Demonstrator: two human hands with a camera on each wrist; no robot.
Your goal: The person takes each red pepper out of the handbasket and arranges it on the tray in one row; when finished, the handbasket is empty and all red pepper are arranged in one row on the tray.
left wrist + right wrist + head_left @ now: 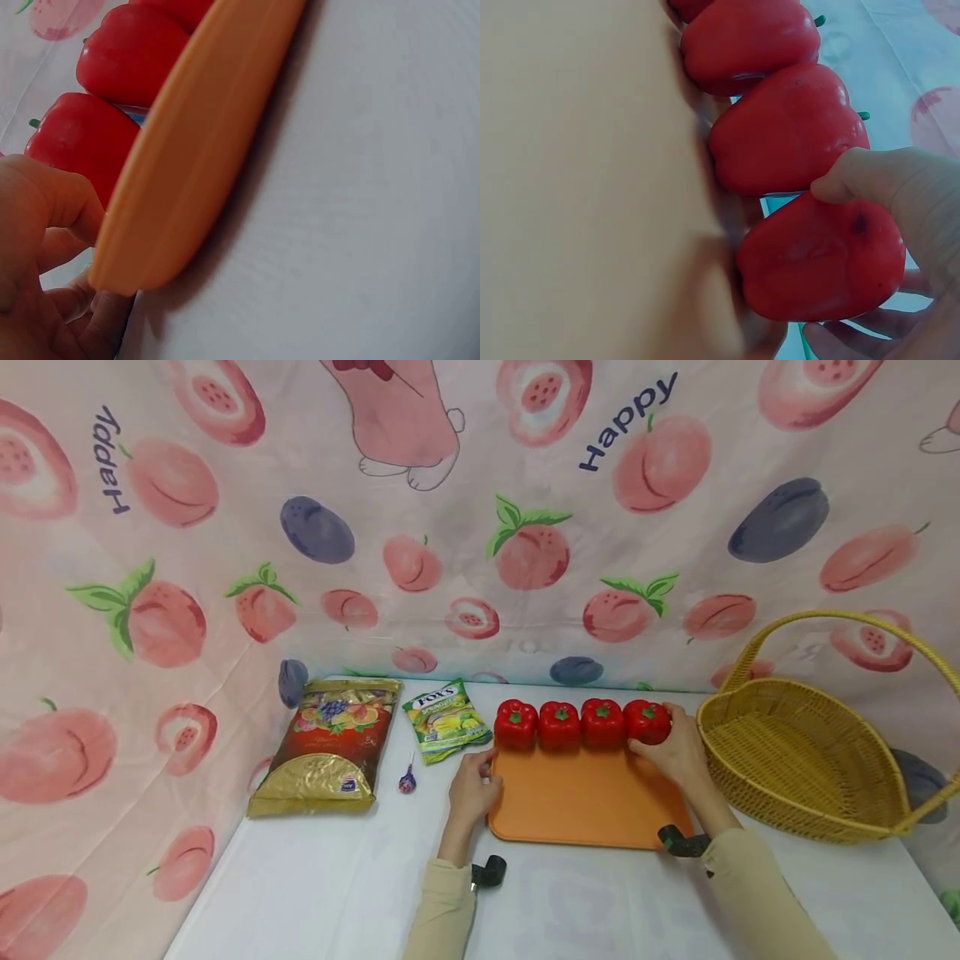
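Several red bell peppers (559, 724) with green stems stand in a row along the far edge of an orange tray (585, 797). My right hand (675, 752) grips the rightmost bell pepper (821, 259), thumb on one side and fingers around the other; the neighbouring pepper (787, 135) sits right beside it. At the tray's left side, my left hand (472, 789) holds the edge. The left wrist view shows its bent fingers (71, 199) against the tray's rim (172, 172), with other fingers low by the corner, partly hidden.
A yellow wicker basket (787, 689) with a tall handle stands at the right. Left of the tray lie a green FOX'S candy bag (447, 722), a wrapped lollipop (407, 781) and a large red-gold bag (330, 747). Fruit-printed cloth (450, 568) hangs behind the white table (315, 885).
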